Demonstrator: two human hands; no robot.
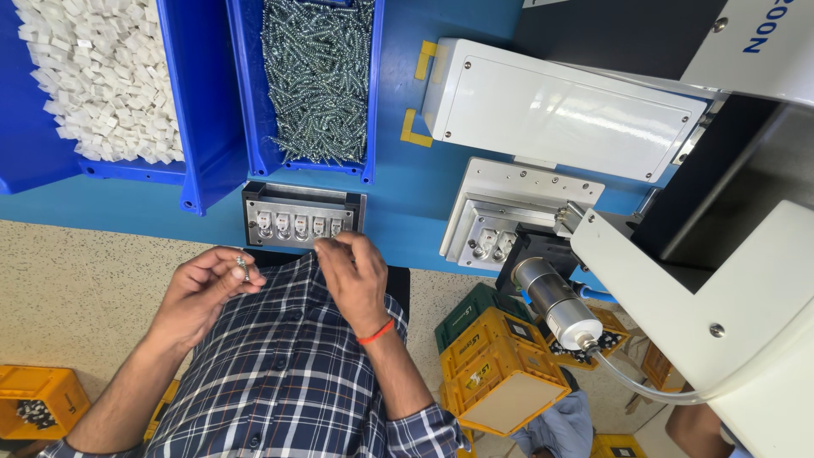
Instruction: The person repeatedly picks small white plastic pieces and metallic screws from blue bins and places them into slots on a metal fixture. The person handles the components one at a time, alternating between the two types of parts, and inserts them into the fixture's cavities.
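I see my left hand [199, 284] holding a few small screws [242, 267] in its curled fingers, close to my checked shirt [280, 365]. My right hand [354, 271] has its fingers pinched narrow at the near edge of the metal fixture [303, 215]; it seems to hold one small piece there, but I cannot tell for sure. The fixture sits on the blue counter [407, 203] and carries a row of small white parts in its slots. I judge the row is loaded and the screws are only partly placed, so most of the fastening is left.

Far behind the fixture stand a blue bin of screws [315, 80] and, to the left, a blue bin of white plastic pieces [106, 76]. To the right is a white machine [560, 110] with its own small nest [500, 229]. Yellow crates [496, 365] lie on the floor. Nothing blocks the fixture.
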